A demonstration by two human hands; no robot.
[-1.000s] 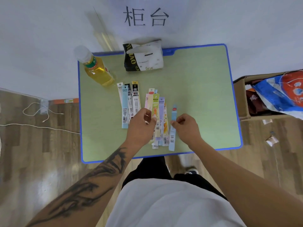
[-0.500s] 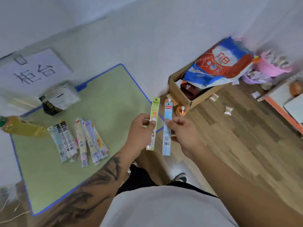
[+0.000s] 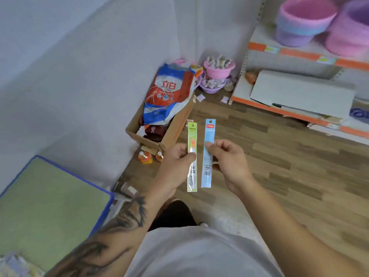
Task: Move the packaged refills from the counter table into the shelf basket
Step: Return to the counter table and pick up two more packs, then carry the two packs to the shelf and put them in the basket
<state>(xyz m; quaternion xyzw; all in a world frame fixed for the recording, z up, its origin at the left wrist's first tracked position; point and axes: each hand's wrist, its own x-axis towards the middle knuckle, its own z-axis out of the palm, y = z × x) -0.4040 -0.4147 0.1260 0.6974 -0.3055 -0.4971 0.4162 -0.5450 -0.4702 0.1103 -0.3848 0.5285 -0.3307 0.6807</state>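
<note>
My left hand (image 3: 175,166) pinches a long green refill pack (image 3: 192,136) upright above the wooden floor. Right beside it, my right hand (image 3: 229,162) pinches a light blue refill pack (image 3: 209,134), also upright. The two packs hang side by side without touching. The green counter table (image 3: 50,206) with its blue rim lies at the lower left; only a blurred corner of the other packs (image 3: 12,264) shows at its bottom edge. On the shelf at the upper right stand a pink and blue basket (image 3: 303,21) and a pink and purple basket (image 3: 351,31).
A cardboard box (image 3: 169,134) with a red, white and blue bag (image 3: 167,92) stands on the floor by the wall. Small pink and purple bowls (image 3: 218,70) sit in the corner. A white folded box (image 3: 301,92) lies on the lower shelf. Two small orange bottles (image 3: 145,156) stand by the box.
I have turned right, away from the counter table and toward the shelf. Both hands have lifted one refill pack each off the table and carry them over the floor.
</note>
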